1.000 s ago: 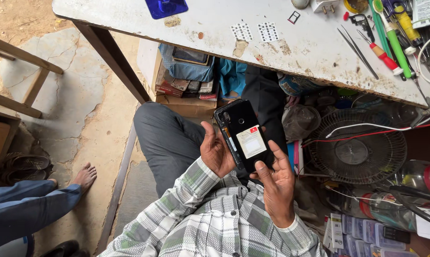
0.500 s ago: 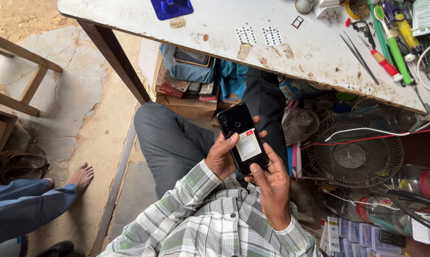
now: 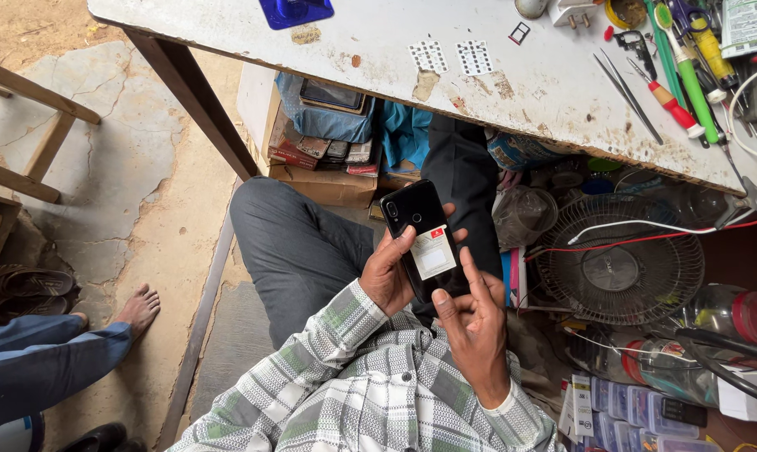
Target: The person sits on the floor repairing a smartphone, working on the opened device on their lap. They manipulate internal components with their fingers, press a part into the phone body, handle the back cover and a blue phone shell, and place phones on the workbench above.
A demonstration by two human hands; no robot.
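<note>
While both hands cradle it, black phone (image 3: 424,238) shows white sticker (image 3: 433,253).

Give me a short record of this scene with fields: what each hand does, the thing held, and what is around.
left hand: grips the black phone from its left side
right hand: fingers rest on the phone's lower right edge
phone: back up, white sticker on it
above: worn white table with tools
right: fan grille
left: another person's bare foot

A black phone (image 3: 424,240) shows its glossy back, a white sticker with a small red patch on its lower half and camera lenses near its top corner. It tilts slightly, below the white worktable's (image 3: 378,42) front edge.
</note>
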